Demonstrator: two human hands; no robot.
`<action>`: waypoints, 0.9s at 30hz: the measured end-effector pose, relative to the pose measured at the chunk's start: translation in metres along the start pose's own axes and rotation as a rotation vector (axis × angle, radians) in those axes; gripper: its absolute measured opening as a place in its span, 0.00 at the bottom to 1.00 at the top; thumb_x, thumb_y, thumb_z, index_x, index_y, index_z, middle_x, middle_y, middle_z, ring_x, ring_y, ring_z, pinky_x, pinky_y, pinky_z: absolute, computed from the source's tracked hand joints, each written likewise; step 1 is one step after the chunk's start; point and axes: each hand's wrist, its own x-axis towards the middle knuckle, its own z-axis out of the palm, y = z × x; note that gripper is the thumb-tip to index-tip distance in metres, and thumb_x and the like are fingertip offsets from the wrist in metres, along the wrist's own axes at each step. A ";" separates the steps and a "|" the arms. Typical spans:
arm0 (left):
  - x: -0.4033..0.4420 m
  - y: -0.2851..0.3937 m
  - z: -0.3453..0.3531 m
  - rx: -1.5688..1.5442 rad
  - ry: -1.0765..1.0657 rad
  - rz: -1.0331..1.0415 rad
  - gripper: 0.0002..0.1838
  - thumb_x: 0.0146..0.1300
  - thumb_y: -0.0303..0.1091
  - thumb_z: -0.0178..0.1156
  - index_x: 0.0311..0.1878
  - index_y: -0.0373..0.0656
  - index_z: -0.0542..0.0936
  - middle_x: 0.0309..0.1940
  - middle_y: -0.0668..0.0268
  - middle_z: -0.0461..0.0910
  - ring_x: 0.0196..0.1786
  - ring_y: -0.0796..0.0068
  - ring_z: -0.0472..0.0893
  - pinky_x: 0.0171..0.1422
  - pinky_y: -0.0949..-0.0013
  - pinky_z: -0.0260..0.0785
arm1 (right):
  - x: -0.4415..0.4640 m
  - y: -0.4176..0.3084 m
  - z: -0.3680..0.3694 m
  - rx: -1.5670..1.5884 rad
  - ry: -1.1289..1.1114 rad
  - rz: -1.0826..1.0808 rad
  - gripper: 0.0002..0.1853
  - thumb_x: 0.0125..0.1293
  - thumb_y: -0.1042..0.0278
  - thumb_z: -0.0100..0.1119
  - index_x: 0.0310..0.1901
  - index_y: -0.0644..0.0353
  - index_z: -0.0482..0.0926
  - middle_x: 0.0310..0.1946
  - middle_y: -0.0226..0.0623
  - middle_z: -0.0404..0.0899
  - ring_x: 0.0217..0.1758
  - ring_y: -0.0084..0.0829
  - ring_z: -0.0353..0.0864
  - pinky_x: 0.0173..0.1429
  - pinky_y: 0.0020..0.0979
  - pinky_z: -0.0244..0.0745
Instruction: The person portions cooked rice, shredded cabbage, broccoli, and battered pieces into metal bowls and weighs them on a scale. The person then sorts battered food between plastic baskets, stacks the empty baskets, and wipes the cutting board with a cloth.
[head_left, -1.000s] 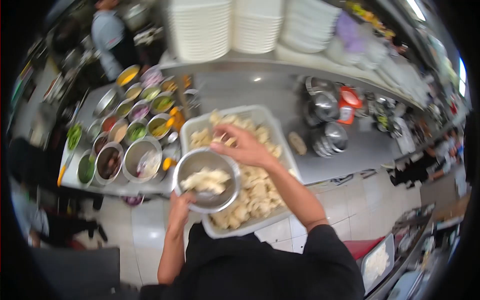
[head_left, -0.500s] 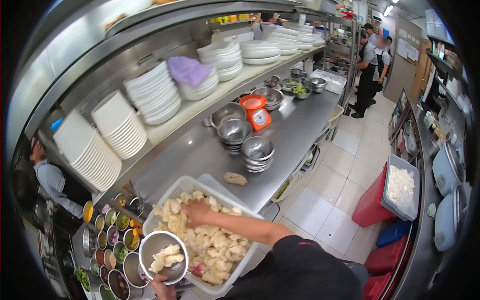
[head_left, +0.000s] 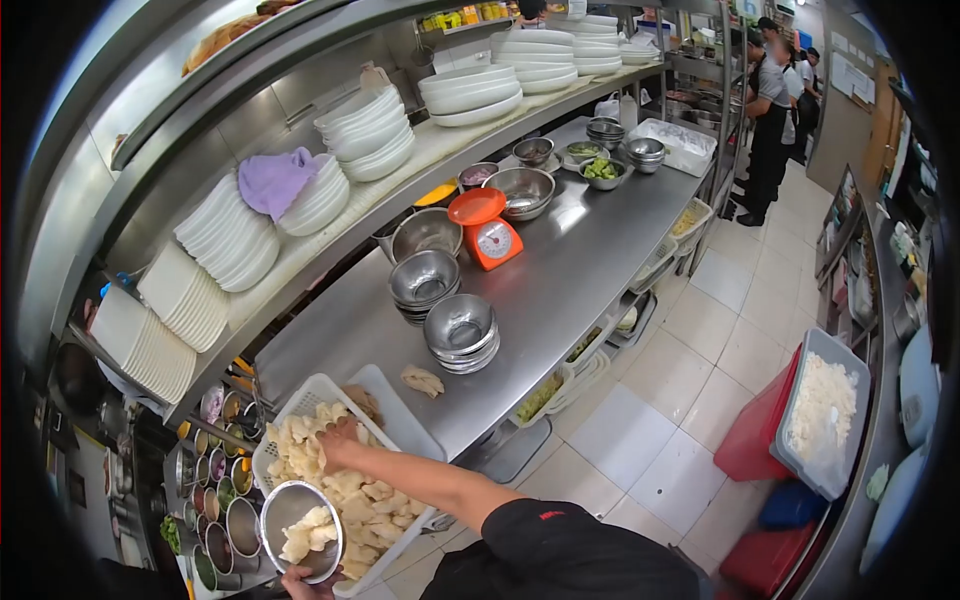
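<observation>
My left hand (head_left: 306, 583) grips the rim of a steel bowl (head_left: 274, 530) at the bottom of the view. Inside the bowl lie a few pale, lumpy battered food pieces (head_left: 308, 535). Right behind it stands a white plastic basket (head_left: 382, 574), heaped with the same kind of pieces (head_left: 375, 510). My right hand (head_left: 340, 445) reaches down into the heap at the basket's far side, its fingertips buried among the pieces, so its grip is hidden. One loose piece (head_left: 422, 381) rests on the steel counter (head_left: 345, 320), beyond a pale lid or tray (head_left: 400, 410).
An orange scale (head_left: 492, 240) and stacked steel bowls (head_left: 461, 330) stand on the counter. Plates (head_left: 365, 135) and a purple cloth (head_left: 275, 180) line the shelf above. Ingredient tins (head_left: 243, 525) sit at lower left. A red bin (head_left: 750, 445) stands right; co-workers (head_left: 770, 110) stand at the back.
The view has turned right, so the counter, basket and bowl appear further left. My right hand remains in the heap, and my left hand still holds the bowl.
</observation>
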 end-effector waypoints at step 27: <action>-0.017 0.002 0.066 0.127 -0.167 0.018 0.30 0.39 0.24 0.52 0.53 0.28 0.68 0.37 0.49 0.77 0.27 0.54 0.81 0.24 0.59 0.80 | -0.038 0.019 0.014 0.099 0.048 -0.339 0.43 0.18 0.46 0.77 0.47 0.44 0.75 0.39 0.32 0.77 0.50 0.36 0.72 0.45 0.37 0.67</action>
